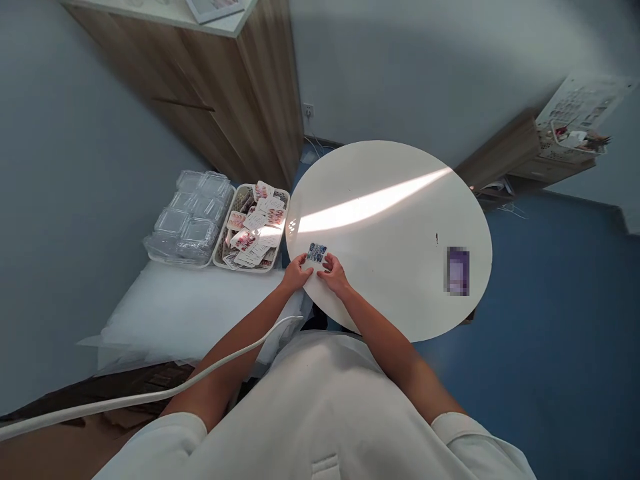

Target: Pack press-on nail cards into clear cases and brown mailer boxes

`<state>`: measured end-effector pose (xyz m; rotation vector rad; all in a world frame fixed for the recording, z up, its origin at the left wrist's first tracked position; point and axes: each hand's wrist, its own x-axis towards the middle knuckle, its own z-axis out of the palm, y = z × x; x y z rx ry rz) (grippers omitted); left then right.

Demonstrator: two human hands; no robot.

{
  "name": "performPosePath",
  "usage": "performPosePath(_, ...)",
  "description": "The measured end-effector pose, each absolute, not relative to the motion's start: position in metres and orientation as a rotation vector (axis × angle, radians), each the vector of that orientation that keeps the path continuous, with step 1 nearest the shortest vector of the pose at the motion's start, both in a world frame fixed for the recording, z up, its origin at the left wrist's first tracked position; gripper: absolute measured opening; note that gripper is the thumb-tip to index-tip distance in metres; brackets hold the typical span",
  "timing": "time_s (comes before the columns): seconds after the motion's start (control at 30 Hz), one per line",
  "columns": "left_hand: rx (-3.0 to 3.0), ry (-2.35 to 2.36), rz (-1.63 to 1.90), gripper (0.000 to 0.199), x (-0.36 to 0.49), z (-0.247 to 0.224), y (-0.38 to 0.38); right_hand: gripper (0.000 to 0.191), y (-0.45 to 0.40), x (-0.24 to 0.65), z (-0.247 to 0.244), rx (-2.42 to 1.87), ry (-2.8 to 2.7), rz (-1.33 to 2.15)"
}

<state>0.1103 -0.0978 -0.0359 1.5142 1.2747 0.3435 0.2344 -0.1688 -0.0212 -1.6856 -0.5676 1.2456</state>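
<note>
A small white card of press-on nails (317,253), with dark blue pieces in rows, is held over the near left edge of the round white table (390,267). My left hand (297,272) grips its left side, thumb towards the lower edge. On the opposite side, my right hand (333,273) has its fingers and thumb closed at the card's right edge. Left of my hands stands a white basket (216,263) heaped with similar cards (256,220), many bearing red or pink pieces.
Clear plastic boxes (193,213) are stacked in another basket at the left, beside white sheeting (185,310). A blurred purple item (458,271) lies on the table's right. A wooden cabinet (225,87) stands behind the baskets. A white cable (200,375) crosses over my left arm.
</note>
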Motion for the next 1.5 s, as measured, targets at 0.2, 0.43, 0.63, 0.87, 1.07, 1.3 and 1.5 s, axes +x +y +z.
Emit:
performPosePath(0.2,1.459,1.333,0.401,0.059,0.112,-0.027,-0.110,0.074,-0.187,0.250,-0.014,-1.685,-0.572,1.303)
performPosePath(0.43,1.234,1.411,0.542,0.049,0.097,-0.011,-0.145,0.061,-0.237,0.281,0.000,-1.640,-0.648,1.379)
performPosePath(0.63,1.104,1.482,0.549,0.047,0.073,0.005,-0.199,0.045,-0.275,0.294,0.001,-1.695,-0.728,1.469)
performPosePath(0.87,1.135,1.513,0.501,0.049,0.048,0.030,-0.231,0.033,-0.274,0.284,0.018,-1.636,-0.763,1.538)
performPosePath(1.07,1.180,1.494,0.550,0.050,0.009,0.045,-0.221,0.034,-0.241,0.252,0.039,-1.575,-0.873,1.504)
performPosePath(1.3,1.191,1.468,0.608,0.052,-0.038,0.049,-0.201,0.036,-0.206,0.187,0.045,-1.470,-0.967,1.562)
performPosePath(1.5,1.114,1.504,0.708,0.049,-0.059,0.063,-0.177,0.037,-0.178,0.147,0.053,-1.469,-1.150,1.588)
